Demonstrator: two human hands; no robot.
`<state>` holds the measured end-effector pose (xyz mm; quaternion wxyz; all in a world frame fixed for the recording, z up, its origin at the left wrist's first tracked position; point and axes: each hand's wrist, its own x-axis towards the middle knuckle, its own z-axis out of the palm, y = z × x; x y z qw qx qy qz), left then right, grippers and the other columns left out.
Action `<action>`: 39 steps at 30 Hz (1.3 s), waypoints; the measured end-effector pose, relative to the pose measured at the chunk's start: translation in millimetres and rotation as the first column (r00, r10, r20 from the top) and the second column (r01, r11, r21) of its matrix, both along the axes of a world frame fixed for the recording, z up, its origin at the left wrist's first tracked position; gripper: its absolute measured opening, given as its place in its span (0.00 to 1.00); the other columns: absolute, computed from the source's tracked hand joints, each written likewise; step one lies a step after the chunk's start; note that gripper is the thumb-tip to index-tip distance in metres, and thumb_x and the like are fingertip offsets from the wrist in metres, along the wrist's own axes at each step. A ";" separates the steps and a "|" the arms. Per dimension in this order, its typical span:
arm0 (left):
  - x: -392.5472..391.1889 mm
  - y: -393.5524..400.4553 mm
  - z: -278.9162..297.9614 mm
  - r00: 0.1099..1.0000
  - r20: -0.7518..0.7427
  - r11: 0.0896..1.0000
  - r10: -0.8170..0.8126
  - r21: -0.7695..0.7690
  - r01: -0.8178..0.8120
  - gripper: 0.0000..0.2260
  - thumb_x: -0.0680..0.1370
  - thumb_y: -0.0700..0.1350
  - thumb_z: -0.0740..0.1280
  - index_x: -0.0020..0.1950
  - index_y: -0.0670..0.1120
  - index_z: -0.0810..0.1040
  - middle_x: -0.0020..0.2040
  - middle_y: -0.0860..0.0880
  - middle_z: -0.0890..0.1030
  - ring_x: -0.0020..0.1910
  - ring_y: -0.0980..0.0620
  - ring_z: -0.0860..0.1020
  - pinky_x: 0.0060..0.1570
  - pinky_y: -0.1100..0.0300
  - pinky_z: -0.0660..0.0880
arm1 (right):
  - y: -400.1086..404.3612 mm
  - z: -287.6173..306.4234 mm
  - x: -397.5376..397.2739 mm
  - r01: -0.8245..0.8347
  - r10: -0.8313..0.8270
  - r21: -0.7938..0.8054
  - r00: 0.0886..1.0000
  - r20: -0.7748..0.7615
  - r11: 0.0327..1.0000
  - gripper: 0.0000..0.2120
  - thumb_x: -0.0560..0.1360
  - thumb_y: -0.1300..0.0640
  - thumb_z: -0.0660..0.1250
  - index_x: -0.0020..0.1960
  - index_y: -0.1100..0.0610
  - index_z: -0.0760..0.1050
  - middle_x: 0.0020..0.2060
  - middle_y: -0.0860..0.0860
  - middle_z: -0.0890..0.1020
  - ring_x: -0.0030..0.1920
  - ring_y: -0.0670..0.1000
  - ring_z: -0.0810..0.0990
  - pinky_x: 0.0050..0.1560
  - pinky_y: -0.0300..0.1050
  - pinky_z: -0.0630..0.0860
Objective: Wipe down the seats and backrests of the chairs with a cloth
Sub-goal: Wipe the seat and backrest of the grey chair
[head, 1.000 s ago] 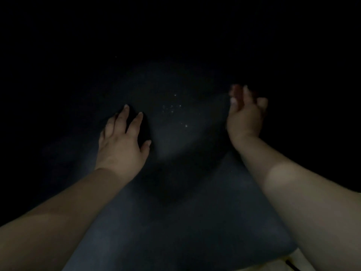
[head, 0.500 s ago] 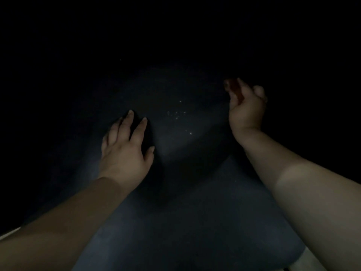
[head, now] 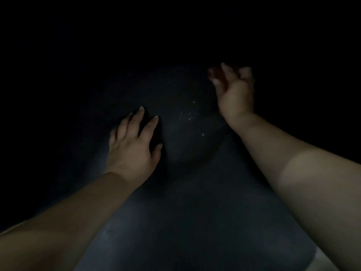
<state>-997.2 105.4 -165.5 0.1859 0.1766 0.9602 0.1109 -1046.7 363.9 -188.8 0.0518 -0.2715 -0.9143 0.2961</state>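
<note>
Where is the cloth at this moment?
In the head view, the dark cloth lies left of centre on the dark chair surface, pressed flat under the left hand, just left of some pale specks.

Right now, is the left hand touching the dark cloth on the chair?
Touching. The head view shows the left hand spread flat on the dark cloth, which shows between its fingers and thumb against the chair's surface.

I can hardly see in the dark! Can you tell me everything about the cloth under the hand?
The cloth looks black and soft, a small bunched pad. Only bits show, between and beside the fingers. It lies flat on the dark blue-grey chair surface. The left hand presses on it with straight, spread fingers. Its full shape is hidden.
</note>
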 end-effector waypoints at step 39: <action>26.4 -55.4 1.0 0.991 0.021 0.990 0.133 0.047 -0.134 0.29 0.76 0.52 0.64 0.76 0.51 0.62 0.78 0.47 0.55 0.75 0.43 0.54 0.70 0.38 0.57 | -93.8 15.4 163.2 -0.531 0.516 0.224 0.847 0.127 0.817 0.26 0.71 0.51 0.74 0.68 0.46 0.74 0.49 0.60 0.77 0.43 0.64 0.77 0.40 0.56 0.77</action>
